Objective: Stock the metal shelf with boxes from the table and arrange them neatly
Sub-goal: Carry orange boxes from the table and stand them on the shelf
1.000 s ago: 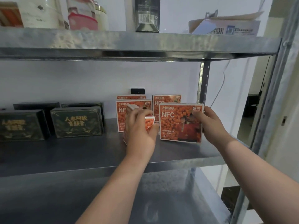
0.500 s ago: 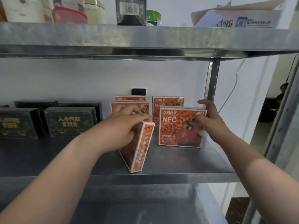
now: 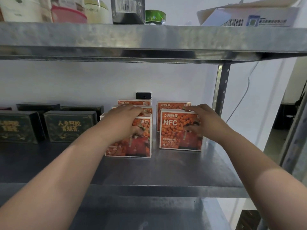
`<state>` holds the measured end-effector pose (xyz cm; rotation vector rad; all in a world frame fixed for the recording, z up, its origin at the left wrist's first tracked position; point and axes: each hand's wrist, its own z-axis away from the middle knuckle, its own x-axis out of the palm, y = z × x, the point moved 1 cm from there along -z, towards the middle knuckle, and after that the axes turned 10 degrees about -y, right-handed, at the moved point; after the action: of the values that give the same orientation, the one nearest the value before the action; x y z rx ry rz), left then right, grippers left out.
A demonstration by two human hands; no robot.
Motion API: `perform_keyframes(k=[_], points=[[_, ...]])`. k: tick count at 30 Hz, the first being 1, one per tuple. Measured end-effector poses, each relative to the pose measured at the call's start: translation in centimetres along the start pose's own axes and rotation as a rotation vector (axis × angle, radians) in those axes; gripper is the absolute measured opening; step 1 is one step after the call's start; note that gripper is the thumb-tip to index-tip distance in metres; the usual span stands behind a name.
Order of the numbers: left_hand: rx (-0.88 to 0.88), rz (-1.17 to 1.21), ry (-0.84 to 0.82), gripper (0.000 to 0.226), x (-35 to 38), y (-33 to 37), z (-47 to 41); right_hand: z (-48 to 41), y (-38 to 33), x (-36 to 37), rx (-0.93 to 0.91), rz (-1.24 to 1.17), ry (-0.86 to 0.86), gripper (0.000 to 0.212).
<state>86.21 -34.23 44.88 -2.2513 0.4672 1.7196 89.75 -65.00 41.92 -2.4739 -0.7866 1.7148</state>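
Two rows of orange NFC boxes stand upright on the middle metal shelf. My left hand grips the top of the front left orange box, which faces me. My right hand holds the top right corner of the front right orange box. Behind the left one stand two more orange boxes, and one more orange box stands behind the right one. Both held boxes rest on the shelf.
Dark green gift boxes stand in rows at the left of the same shelf. The upper shelf carries jars, a black carton and an open white carton. A perforated upright post stands at the right.
My left hand has turned its tilted, edge-on box so that its front faces me, and has set it upright in front of the left row. My right hand has stayed on its box.
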Motion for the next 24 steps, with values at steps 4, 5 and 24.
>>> perform_keyframes(k=[4,5,24], points=[[0.009,-0.002,0.027,0.073,0.8,-0.5,-1.1,-1.1,0.3,0.8,-0.003,0.057,0.032,0.069],[0.009,-0.008,0.035,0.074,1.0,-0.6,-1.3,-1.3,0.4,1.0,-0.003,0.063,0.035,0.068],[0.018,-0.138,0.120,0.068,2.9,-1.5,-2.0,-2.7,-0.1,2.4,0.013,0.161,0.070,0.065]])
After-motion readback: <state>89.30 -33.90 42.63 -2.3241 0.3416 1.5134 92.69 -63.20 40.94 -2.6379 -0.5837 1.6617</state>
